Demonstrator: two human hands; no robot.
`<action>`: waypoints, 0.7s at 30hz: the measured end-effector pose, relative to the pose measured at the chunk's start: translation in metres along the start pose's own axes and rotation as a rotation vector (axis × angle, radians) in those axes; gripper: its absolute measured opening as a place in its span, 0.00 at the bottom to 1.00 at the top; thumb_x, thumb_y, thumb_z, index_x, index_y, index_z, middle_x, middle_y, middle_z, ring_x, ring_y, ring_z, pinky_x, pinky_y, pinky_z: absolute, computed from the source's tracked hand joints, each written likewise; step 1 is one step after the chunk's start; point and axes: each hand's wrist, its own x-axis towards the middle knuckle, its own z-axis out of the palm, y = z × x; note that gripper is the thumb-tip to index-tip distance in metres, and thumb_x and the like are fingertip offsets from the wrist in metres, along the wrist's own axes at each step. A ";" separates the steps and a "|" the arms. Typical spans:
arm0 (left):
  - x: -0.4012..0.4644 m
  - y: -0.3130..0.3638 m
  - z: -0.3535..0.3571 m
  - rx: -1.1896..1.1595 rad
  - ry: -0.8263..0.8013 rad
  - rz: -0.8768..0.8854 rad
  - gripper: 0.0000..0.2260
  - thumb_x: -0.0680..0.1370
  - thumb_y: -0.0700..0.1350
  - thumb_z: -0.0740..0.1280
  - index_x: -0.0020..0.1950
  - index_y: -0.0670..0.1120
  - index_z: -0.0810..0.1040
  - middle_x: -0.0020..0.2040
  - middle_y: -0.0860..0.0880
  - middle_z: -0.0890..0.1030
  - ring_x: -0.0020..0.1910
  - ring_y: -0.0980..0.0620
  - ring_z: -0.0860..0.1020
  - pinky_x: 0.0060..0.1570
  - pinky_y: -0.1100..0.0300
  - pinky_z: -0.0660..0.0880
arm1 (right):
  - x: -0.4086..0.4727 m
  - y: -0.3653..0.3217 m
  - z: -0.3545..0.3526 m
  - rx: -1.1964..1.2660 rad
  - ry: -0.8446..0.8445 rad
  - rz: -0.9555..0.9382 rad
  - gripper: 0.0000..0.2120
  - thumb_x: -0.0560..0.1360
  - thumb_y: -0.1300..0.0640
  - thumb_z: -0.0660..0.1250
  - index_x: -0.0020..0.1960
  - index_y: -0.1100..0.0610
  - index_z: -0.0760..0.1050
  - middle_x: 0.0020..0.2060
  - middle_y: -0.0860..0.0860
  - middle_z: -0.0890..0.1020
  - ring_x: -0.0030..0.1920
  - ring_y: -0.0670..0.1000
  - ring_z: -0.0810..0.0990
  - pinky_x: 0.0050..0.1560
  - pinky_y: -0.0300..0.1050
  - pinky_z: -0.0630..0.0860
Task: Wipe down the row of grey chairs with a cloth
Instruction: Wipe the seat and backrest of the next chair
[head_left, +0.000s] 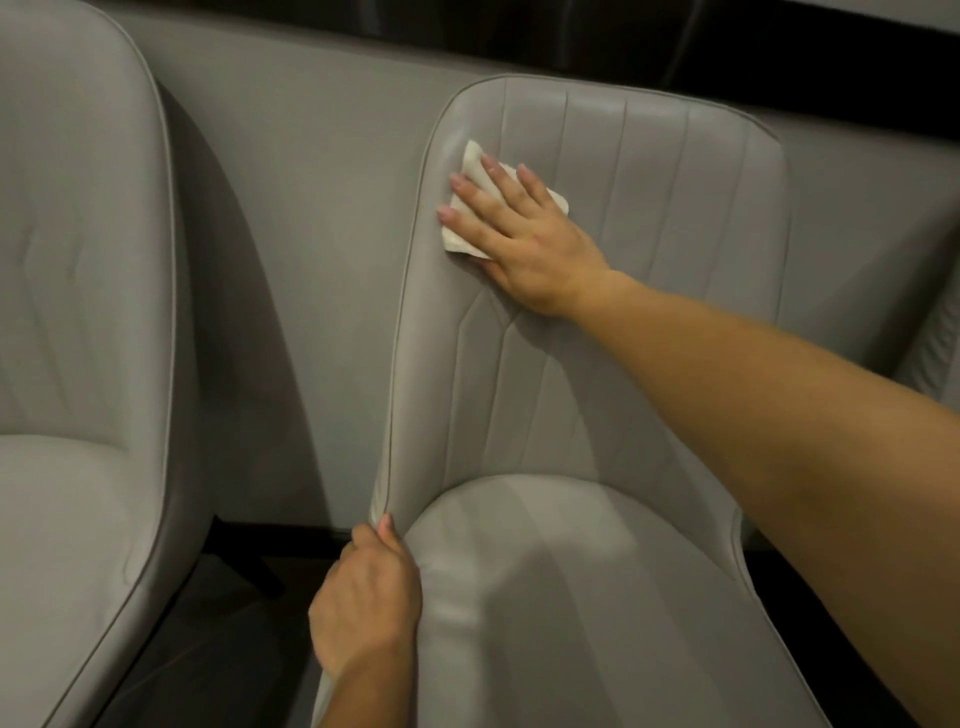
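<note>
Item 1, right hand: I read it as flat and spread, four fingers straight and fanned, palm pressing the cloth against the chair back. No curl round the cloth; the hold is by pressure alone.

Item 2, cloth, one: pale cream, folded to a rough square, lying on the upper left part of the backrest, just inside the piped edge. Its longer line runs on a slant from upper left to lower right. One corner pokes out above the fingertips, another shows beyond the index-finger side, and the lower edge shows under the little finger.

Item 3, left hand: fingers curled, thumb up, gripping the left edge of the same chair where the backrest wing meets the seat. A tight hold on the rim.

Item 4, grey chairs, two in full count from my feed. The middle chair is under both hands; its back stands upright with stitched channels running top to bottom, seat toward me. The left chair stands beside it, apart, with a gap between. A sliver of similar ribbed grey upholstery shows at the right edge; I cannot tell what it is.

Item 5, grey wall panel: behind the chairs, one. Dark floor shows in the gap.
</note>
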 end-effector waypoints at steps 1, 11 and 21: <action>0.000 0.000 0.000 0.001 0.007 0.002 0.26 0.79 0.59 0.36 0.43 0.50 0.70 0.32 0.53 0.73 0.28 0.54 0.71 0.27 0.57 0.66 | -0.006 0.004 0.000 0.002 0.022 -0.021 0.23 0.85 0.53 0.57 0.78 0.55 0.62 0.77 0.58 0.63 0.77 0.66 0.58 0.76 0.65 0.56; -0.003 -0.001 0.000 -0.005 0.000 0.030 0.23 0.83 0.56 0.43 0.49 0.48 0.74 0.37 0.54 0.75 0.31 0.53 0.73 0.32 0.56 0.73 | -0.086 -0.041 0.040 0.100 0.023 -0.083 0.23 0.82 0.54 0.64 0.75 0.58 0.68 0.74 0.60 0.68 0.74 0.67 0.63 0.73 0.64 0.62; -0.004 0.000 -0.002 0.011 -0.003 0.023 0.23 0.83 0.57 0.42 0.48 0.47 0.73 0.36 0.49 0.78 0.33 0.49 0.76 0.35 0.51 0.76 | -0.123 -0.118 0.082 0.271 0.048 0.117 0.24 0.83 0.52 0.59 0.77 0.57 0.63 0.77 0.60 0.63 0.77 0.66 0.56 0.76 0.64 0.54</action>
